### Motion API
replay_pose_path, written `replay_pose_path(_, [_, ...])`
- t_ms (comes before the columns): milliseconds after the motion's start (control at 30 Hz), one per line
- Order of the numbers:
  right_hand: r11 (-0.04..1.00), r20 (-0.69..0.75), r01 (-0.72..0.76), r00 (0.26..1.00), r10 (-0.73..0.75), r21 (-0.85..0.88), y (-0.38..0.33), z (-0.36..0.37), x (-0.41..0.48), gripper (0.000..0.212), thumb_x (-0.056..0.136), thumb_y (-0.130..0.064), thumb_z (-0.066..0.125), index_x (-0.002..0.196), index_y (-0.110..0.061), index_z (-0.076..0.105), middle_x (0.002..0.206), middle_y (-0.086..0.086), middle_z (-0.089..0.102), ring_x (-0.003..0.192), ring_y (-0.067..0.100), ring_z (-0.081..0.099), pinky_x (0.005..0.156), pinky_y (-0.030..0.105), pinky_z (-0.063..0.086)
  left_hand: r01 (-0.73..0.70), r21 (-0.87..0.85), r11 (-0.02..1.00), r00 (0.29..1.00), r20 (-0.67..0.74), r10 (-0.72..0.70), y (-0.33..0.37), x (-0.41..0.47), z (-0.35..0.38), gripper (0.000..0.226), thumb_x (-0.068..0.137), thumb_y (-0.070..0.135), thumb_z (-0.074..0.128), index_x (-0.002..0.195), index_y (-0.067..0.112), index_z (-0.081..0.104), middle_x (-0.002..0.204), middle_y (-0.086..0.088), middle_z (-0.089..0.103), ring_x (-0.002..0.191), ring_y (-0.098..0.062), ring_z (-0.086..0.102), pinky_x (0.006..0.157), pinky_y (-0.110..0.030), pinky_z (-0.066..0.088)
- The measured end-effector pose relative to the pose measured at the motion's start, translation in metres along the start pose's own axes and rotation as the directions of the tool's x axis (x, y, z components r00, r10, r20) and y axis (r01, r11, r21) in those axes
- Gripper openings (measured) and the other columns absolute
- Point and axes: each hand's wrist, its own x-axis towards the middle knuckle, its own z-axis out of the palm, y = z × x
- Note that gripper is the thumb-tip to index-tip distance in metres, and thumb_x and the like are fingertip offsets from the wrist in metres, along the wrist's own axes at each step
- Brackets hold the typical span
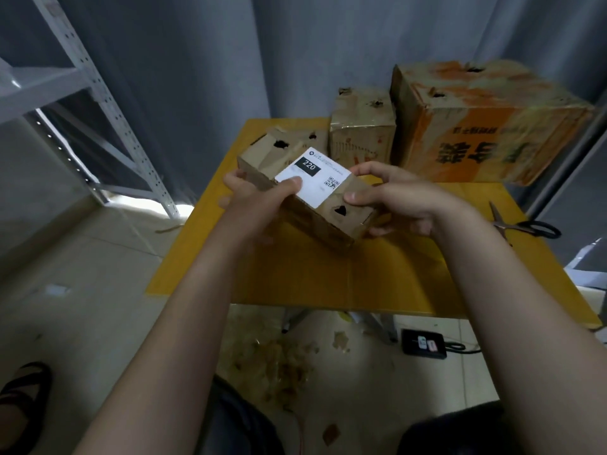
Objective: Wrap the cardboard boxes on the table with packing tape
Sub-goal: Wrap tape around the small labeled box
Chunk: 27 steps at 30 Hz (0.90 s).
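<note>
Both hands grasp one small cardboard box [315, 223], held tilted over the middle of the yellow worktop [361, 277]. The left hand [259, 195] wraps its far end with the thumb pressed on the edge of the white label [313, 175]. The right hand [394, 195] pinches the near end, thumb on top and fingers beneath. This looks like turning the box to find a face to tape. I would set it down flat with a seam up, keep fingers at the ends, and run the tape clear of the torn holes and the printed code. No tape roll is visible. A medium box [361, 133] and a large orange box [486, 126] wait at the back, with scissors [522, 224] at the right edge
</note>
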Motion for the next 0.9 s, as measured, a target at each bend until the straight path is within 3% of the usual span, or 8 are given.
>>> replay_pose_path(67, [1.000,-0.011,0.016,1.000,-0.016,-0.023,0.001,-0.005,0.003,0.029,0.089,-0.018,0.079,0.105,-0.042,0.075,0.098,0.000,0.079,0.093,0.026,0.069,0.069,0.039,0.051,-0.138,0.229,0.964,0.955,-0.227,0.191,-0.002,0.004,-0.009,0.084,0.074,0.050,0.085,0.131,0.024,0.029,0.141,-0.005,0.026,0.121,-0.024,0.047,0.101,-0.048,0.052])
replay_pose_path(133, [0.996,-0.013,0.023,1.000,-0.025,-0.090,-0.001,-0.006,0.004,0.028,0.090,-0.019,0.078,0.105,-0.042,0.077,0.103,-0.003,0.077,0.099,0.024,0.070,0.073,0.037,0.053,-0.269,0.330,0.905,0.884,-0.287,0.368,-0.002,0.005,-0.010,0.069,0.080,0.043,0.084,0.128,0.021,0.041,0.139,-0.002,0.030,0.132,-0.028,0.041,0.108,-0.045,0.044])
replay_pose_path(267, [0.961,-0.026,0.099,0.994,-0.110,-0.260,-0.007,0.009,0.008,0.035,0.092,-0.016,0.076,0.119,-0.037,0.070,0.123,-0.004,0.065,0.106,0.016,0.065,0.076,0.029,0.057,-0.319,0.458,0.830,0.947,0.107,0.304,-0.006,0.005,0.000,0.035,0.083,0.060,0.075,0.109,0.039,0.064,0.130,0.010,0.051,0.132,-0.025,0.047,0.111,-0.054,0.044])
replay_pose_path(400, [0.898,-0.164,0.201,0.945,-0.283,-0.391,-0.016,0.005,-0.003,0.044,0.091,-0.012,0.078,0.128,-0.031,0.065,0.130,-0.004,0.059,0.106,0.011,0.062,0.064,0.012,0.048,-0.315,0.731,0.605,0.947,0.283,0.151,-0.008,0.009,0.008,0.058,0.071,0.071,0.080,0.120,0.053,0.055,0.156,0.007,0.042,0.149,-0.033,0.027,0.118,-0.067,0.025])
replay_pose_path(533, [0.840,-0.251,0.089,0.933,-0.258,-0.536,-0.018,-0.029,-0.030,0.040,0.084,-0.027,0.086,0.116,-0.035,0.065,0.117,-0.005,0.064,0.112,0.020,0.061,0.087,0.031,0.049,-0.305,0.713,0.631,0.952,0.226,0.205,-0.008,0.013,0.014,0.067,0.075,0.050,0.088,0.135,0.043,0.056,0.162,0.002,0.034,0.154,-0.032,0.020,0.122,-0.063,0.022])
replay_pose_path(667, [0.637,-0.295,-0.223,0.955,-0.007,-0.738,-0.006,-0.045,-0.043,0.066,0.077,-0.034,0.091,0.135,-0.038,0.059,0.149,0.002,0.052,0.133,0.031,0.051,0.095,0.038,0.046,-0.247,0.768,0.591,0.969,0.184,0.166,-0.003,0.014,0.020,0.073,0.076,0.051,0.087,0.140,0.041,0.052,0.163,-0.004,0.032,0.154,-0.030,0.017,0.123,-0.063,0.019])
replay_pose_path(800, [0.668,-0.239,-0.201,0.970,0.037,-0.717,0.014,-0.038,-0.043,0.086,0.080,-0.026,0.090,0.153,-0.034,0.044,0.147,0.004,0.056,0.130,0.030,0.055,0.084,0.032,0.043,-0.232,0.792,0.565,0.971,0.158,0.177,0.003,0.000,0.034,0.071,0.076,0.066,0.080,0.136,0.042,0.054,0.168,-0.004,0.017,0.159,-0.033,0.008,0.123,-0.067,0.000])
replay_pose_path(900, [0.721,-0.269,-0.128,0.959,-0.084,-0.681,0.021,-0.037,-0.044,0.075,0.086,-0.010,0.079,0.149,-0.035,0.049,0.133,0.005,0.062,0.107,0.024,0.058,0.077,0.031,0.048,-0.371,0.645,0.668,0.925,0.188,0.331,0.009,-0.013,0.050,0.050,0.082,0.053,0.082,0.124,0.035,0.064,0.167,-0.004,0.027,0.160,-0.027,0.008,0.125,-0.057,0.012])
